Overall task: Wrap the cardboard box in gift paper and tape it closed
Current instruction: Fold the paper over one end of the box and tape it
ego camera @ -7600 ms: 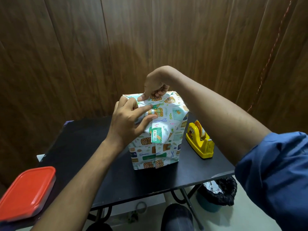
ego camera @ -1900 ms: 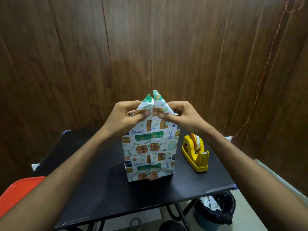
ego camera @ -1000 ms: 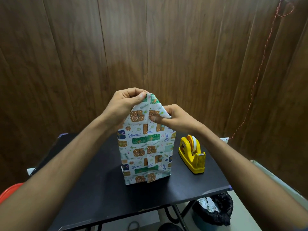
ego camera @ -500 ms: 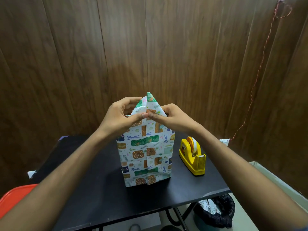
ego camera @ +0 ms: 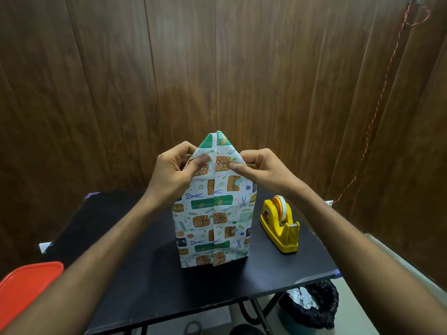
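I've got the wrapped box (ego camera: 212, 218) standing upright near the middle of the black table (ego camera: 135, 257), seam facing me, w/ the top flap of gift paper (ego camera: 217, 144) folded to a point above it. My left hand (ego camera: 170, 172) pinches the paper at the top left edge, thumb in front, fingers curled behind. My right hand (ego camera: 261, 169) pinches the top right edge the same way, thumb tip on the front. Yellow tape dispenser (ego camera: 280, 228) sits just beside the box on its right, apart from it. Red lid (ego camera: 26, 288) at the near left corner. Dark wood-panel wall (ego camera: 96, 93) behind the table; a reddish cord (ego camera: 377, 110) hangs down it at right. Black-lined bin (ego camera: 312, 303) on the floor under the table's right end.
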